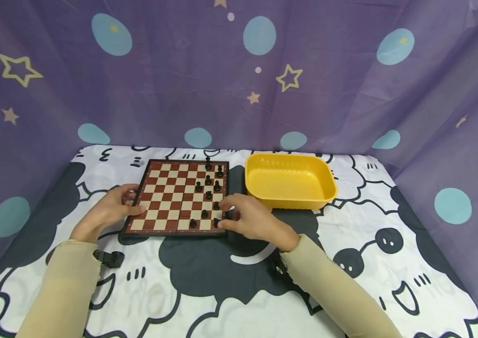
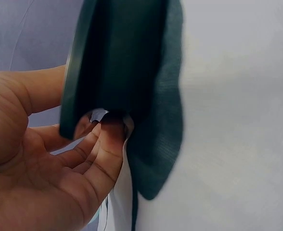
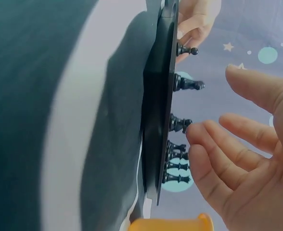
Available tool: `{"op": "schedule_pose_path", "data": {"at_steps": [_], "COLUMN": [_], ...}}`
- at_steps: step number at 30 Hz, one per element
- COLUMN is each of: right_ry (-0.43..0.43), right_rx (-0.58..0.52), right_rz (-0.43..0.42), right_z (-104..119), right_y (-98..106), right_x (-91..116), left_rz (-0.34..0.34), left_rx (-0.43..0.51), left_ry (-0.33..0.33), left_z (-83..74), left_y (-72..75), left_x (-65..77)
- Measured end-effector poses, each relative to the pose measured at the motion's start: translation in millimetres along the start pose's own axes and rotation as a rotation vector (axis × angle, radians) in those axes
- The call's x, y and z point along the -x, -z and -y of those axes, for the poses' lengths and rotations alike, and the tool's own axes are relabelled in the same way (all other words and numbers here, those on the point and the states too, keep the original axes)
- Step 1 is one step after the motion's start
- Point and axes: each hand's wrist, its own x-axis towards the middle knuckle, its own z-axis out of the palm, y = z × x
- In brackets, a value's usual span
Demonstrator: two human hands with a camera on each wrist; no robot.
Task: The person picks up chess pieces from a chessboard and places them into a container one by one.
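Observation:
A brown-and-cream chessboard (image 1: 160, 195) lies on the cloth, with several black chess pieces (image 1: 208, 180) standing along its right side. My left hand (image 1: 109, 210) grips the board's left edge, thumb on top and fingers beneath; the left wrist view shows the dark board edge (image 2: 73, 86) between them. Over the right edge hovers my right hand (image 1: 257, 219), its fingers loosely bent and thumb apart. In the right wrist view, its fingertips are right at the top of one black piece (image 3: 180, 124), and nothing is held between thumb and fingers.
A yellow plastic basin (image 1: 293, 203) stands just right of the board, behind the right hand. The table is covered with a black-and-white cartoon cloth (image 1: 171, 310). A purple curtain (image 1: 188, 89) with stars and dots hangs behind and at the sides.

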Motion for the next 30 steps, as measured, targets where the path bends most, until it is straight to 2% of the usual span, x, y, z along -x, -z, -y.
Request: {"op": "schedule_pose_path", "data": {"at_steps": [8,14,21,30], "right_ry": [-0.008,0.026,0.018,0.012], "right_rx": [-0.056,-0.103,-0.128,-0.138], "right_rz": [0.071,0.092,0.146,0.15], "right_z": [10,8,4,1], "right_y": [-6,-9,-13,-15], "right_x": [-9,-13,-14,-15], "left_rz": [-0.003,-0.011,-0.014,-0.013], "left_rx": [0.001,0.001,-0.008,-0.008], "left_ry": [0.01,0.013,0.001,0.019], "left_z": [-1.9,-2.8,-3.0,-2.6], "left_y": [0.4,-0.2,-0.6,-1.2], "left_x": [0.0,-0.8,-0.2,1.1]}}
